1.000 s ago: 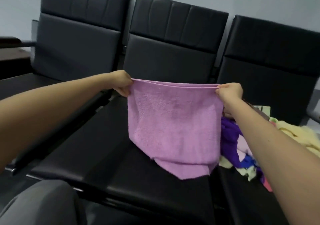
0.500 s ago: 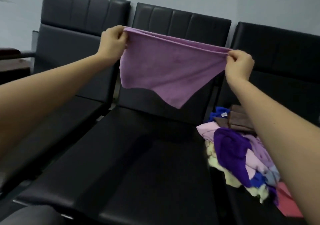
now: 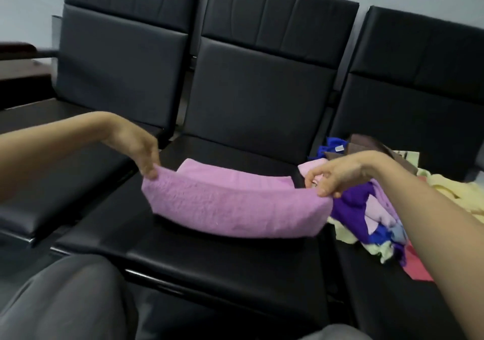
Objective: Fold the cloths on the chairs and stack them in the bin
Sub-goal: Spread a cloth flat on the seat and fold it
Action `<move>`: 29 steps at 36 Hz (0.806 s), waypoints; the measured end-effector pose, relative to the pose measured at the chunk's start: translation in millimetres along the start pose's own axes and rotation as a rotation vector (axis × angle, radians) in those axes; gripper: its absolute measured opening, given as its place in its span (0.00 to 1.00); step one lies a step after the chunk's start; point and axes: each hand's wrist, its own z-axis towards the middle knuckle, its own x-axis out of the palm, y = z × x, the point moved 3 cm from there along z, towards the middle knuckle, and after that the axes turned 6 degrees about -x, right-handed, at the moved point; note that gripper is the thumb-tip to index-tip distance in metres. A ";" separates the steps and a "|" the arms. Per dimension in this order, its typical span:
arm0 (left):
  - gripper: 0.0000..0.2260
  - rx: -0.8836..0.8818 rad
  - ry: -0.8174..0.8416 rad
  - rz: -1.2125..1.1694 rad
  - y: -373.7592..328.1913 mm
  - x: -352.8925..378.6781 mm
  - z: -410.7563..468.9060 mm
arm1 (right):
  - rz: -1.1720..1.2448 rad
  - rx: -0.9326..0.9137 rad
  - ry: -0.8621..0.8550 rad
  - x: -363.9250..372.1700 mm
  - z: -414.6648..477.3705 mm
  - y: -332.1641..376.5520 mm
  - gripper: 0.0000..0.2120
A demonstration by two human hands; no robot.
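Item: pink cloth (image 3: pixel 235 203), terry-type, soft and limp. Location: middle chair (image 3: pixel 209 261), on the seat. The far portion lies flat toward the backrest. The near portion is raised in a sagging band between two hands, its lower edge apparently resting on the seat. Left hand (image 3: pixel 136 146): fingers (image 3: pixel 150 172) pinching the cloth's left upper corner. Right hand (image 3: pixel 335 174): thumb and forefinger pinching the right upper corner, other fingers loosely curled. Step in hand, as judged: a fold across the seat, the held edge to be laid onto the flat portion. Handling notes: keep both corners level and the edge lightly taut so the sag does not wrinkle. Bring the held edge squarely to the far edge, corner on corner. Lower it before letting go, then smooth outward from the crease with flat palms. Risk: the right corner hangs just beside the pile (image 3: pixel 351 208) of unfolded cloths on the right chair (image 3: pixel 419 91) and could snag or drag one over. Bin: not in view. Progress, as judged: early, since the pile is large and this piece is not yet fully folded. Also present: left chair (image 3: pixel 117 65); grey trouser knee (image 3: pixel 65 300) at lower left.
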 end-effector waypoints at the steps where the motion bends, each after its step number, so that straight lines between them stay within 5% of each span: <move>1: 0.20 -0.004 0.105 -0.012 2.6 6.8 1.4 | 0.027 0.045 0.108 7.0 -1.1 -1.4 0.14; 4: 0.14 -0.009 0.289 -0.006 4.8 18.3 -0.1 | 0.043 0.113 0.286 18.0 -0.3 -3.7 0.12; 6: 0.09 -0.048 0.248 -0.012 2.3 17.3 2.1 | 0.035 0.117 0.270 19.5 4.6 -2.8 0.08; 9: 0.07 -0.115 -0.059 -0.021 -0.2 6.5 14.4 | -0.040 0.108 0.071 15.2 19.0 -3.2 0.06; 12: 0.08 -0.125 -0.441 -0.137 5.1 -6.8 38.0 | -0.127 0.059 -0.338 5.4 37.1 -8.2 0.08; 14: 0.10 -0.132 -0.600 -0.250 7.3 -10.8 55.6 | -0.128 0.023 -0.600 1.2 47.0 -12.5 0.01; 15: 0.13 -0.142 -0.634 -0.286 6.2 -10.1 63.4 | -0.125 0.002 -0.673 2.1 51.5 -13.6 0.06; 18: 0.26 -0.197 -0.692 -0.220 0.2 -1.4 86.7 | -0.179 -0.010 -0.680 10.8 62.7 -15.0 0.22; 21: 0.24 -0.130 -0.791 -0.052 -18.3 13.1 105.3 | -0.207 0.004 -0.667 23.3 71.2 -15.5 0.21; 25: 0.27 0.156 -0.669 0.160 -58.5 56.2 128.7 | -0.218 -0.001 -0.711 42.1 81.9 -15.6 0.18; 29: 0.22 0.108 -0.500 0.361 -67.5 96.0 160.4 | -0.133 -0.062 -0.771 61.9 96.8 -15.7 0.14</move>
